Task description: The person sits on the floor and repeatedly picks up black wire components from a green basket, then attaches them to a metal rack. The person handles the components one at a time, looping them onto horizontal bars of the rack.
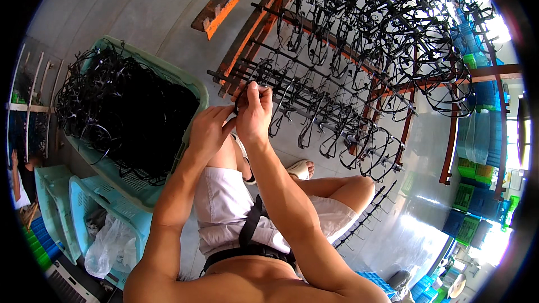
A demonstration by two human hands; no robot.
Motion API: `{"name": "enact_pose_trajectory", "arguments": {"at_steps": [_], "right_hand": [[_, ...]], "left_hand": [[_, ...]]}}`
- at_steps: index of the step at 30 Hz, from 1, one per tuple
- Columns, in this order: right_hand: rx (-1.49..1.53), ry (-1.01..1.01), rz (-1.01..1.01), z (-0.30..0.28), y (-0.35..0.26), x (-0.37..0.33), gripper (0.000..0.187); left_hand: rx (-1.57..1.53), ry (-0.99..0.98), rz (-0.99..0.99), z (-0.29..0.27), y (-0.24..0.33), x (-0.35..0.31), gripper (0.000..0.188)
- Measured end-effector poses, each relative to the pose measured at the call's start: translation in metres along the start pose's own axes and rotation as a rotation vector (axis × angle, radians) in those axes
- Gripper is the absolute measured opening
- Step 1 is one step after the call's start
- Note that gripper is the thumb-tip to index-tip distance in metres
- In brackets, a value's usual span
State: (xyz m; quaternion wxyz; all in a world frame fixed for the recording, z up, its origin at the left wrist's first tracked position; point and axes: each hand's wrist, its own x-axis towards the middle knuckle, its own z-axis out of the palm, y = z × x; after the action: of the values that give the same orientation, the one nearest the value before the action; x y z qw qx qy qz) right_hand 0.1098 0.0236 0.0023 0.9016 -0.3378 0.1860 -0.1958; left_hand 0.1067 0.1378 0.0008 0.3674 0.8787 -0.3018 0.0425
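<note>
In front of my lap, both hands are close together at the tip of a dark rack rod. My right hand is closed, thumb up, on a thin black looped part; much of that part is hidden by the fingers. Closed fingers of my left hand meet the right hand from the left, and what they pinch is hidden. Just beyond, similar black looped parts hang in rows from the dark rods of an orange rack. At the left, a green plastic basket is heaped with a tangle of black looped parts.
Light blue baskets, one with clear plastic bags, stand at the lower left. A hooked rod lies by my right knee. Blue and green crates are stacked at the far right. Another person's arm shows at the left edge.
</note>
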Motion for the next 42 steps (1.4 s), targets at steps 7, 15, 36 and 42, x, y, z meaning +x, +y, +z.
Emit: {"name": "enact_pose_trajectory", "arguments": {"at_steps": [7,15,36,42], "right_hand": [[0.016,0.043,0.044,0.005,-0.002,0.003,0.018],[0.001,0.003,-0.023,-0.001,0.001,-0.001,0.018],[-0.062,0.039,0.245,0.001,-0.028,-0.005,0.009],[-0.131,0.083,0.247,0.005,-0.035,-0.008,0.013]], "left_hand": [[0.007,0.059,0.036,0.001,0.002,0.003,0.026],[0.022,0.048,0.043,0.002,0.001,0.001,0.025],[-0.286,-0.203,-0.156,0.002,-0.014,0.015,0.021],[-0.129,-0.126,-0.189,0.001,0.005,0.006,0.024]]}}
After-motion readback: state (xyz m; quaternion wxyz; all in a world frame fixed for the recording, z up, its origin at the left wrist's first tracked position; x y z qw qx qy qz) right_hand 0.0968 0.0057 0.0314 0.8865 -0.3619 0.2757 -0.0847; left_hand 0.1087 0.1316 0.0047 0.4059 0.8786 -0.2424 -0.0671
